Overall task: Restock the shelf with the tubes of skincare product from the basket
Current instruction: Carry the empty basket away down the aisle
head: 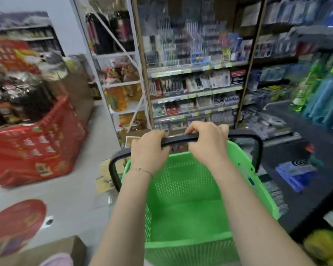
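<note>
A green perforated plastic basket (pixel 185 214) hangs in front of me, and I see no tubes inside it. Both hands hold its black handle (pixel 181 139) from above. My left hand (pixel 149 150) grips the handle's left part; a thin bracelet sits on that wrist. My right hand (pixel 206 143) is closed on the handle just to the right of it. A second black handle (pixel 113 169) hangs down at the basket's left side. Shelves (pixel 194 89) with small packaged goods stand ahead, blurred.
A red display stand (pixel 33 150) piled with goods fills the left. A dark shelf unit (pixel 306 150) with blue and green bottles (pixel 319 89) runs along the right. A white rack (pixel 123 83) stands ahead at left. Cardboard boxes (pixel 52 252) lie on the grey floor.
</note>
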Tool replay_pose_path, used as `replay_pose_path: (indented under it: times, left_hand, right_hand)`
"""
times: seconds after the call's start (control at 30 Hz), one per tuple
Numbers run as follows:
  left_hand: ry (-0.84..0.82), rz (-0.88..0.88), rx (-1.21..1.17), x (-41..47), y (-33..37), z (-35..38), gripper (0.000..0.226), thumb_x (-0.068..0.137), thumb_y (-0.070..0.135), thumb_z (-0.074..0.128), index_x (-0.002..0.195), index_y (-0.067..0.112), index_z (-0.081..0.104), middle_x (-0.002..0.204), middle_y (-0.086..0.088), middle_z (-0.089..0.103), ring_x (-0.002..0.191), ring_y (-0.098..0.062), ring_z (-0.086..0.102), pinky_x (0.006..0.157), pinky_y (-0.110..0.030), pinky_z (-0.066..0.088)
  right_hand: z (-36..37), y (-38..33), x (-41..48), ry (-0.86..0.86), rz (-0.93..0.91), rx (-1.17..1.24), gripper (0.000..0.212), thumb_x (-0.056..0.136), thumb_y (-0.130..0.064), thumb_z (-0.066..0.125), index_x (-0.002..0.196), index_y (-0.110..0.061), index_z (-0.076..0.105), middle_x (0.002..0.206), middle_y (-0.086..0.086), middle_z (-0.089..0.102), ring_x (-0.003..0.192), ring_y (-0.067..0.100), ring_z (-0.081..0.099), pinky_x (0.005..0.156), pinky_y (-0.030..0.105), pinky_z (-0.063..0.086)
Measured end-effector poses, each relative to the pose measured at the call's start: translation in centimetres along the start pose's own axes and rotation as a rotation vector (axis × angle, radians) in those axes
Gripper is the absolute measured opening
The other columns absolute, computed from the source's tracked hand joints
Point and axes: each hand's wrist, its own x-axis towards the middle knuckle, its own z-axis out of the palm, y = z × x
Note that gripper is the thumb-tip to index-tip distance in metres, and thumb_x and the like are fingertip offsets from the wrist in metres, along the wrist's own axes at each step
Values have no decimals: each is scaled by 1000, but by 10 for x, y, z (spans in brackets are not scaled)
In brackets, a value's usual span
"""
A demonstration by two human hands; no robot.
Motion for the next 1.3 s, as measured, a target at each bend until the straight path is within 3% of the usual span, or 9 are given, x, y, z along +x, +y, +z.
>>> replay_pose_path:
  times: [0.2,0.33,0.5,0.67,0.83,0.97,1.17,1.3]
  left_hand:
    - [-50,-90,51,36,-82,-2,3,93,27,52,92,25,49,93,7,50,90,-17,48,95,-45,34]
    - [-91,-136,66,57,-132,-2,8,93,26,50,90,25,43,93,7,45,88,-15,40,93,-43,33]
    - [-133,-202,40,86,-192,2,14,93,36,53,93,26,44,94,7,46,91,-15,45,95,-41,32]
    - [-138,-299,57,125,-252,11,26,92,49,49,96,24,46,94,7,48,88,-15,43,83,-35,30]
    - [-90,-406,15,172,-319,17,25,93,48,47,84,25,44,75,11,41,79,-18,44,79,-38,40]
    - [-65,-510,-1,214,-373,15,32,93,47,48,69,29,35,72,10,37,72,-18,39,76,-39,39]
    - [-27,-612,62,249,-448,14,25,95,45,45,88,21,45,80,7,41,77,-15,40,68,-31,31]
    - [8,-714,81,263,-495,12,27,95,47,42,94,20,47,85,4,44,76,-17,43,71,-35,35]
  right_hand:
    - [78,-45,48,-105,-66,111,31,75,-5,64,89,-31,63,88,-11,63,86,14,49,86,33,24]
    - [125,-71,76,-172,-108,139,33,76,-3,64,85,-33,55,87,-11,58,88,13,47,83,30,20]
    - [192,-98,118,-257,-145,183,33,75,-3,63,83,-34,56,89,-8,59,95,21,49,77,30,19]
    - [258,-127,170,-321,-238,220,33,74,0,61,84,-31,59,90,-6,62,94,22,50,75,31,18]
    - [320,-166,232,-396,-371,221,27,76,-3,60,87,-28,62,90,-3,64,88,22,49,76,32,21]
    - [371,-204,288,-476,-473,260,24,75,-8,63,84,-29,59,90,-2,67,90,23,54,77,31,20]
    - [442,-258,337,-528,-610,272,25,73,-6,61,86,-27,62,79,-8,56,90,20,57,73,32,16]
    - [483,-298,359,-555,-694,310,28,74,-4,59,83,-30,56,80,-8,57,90,20,56,74,32,20]
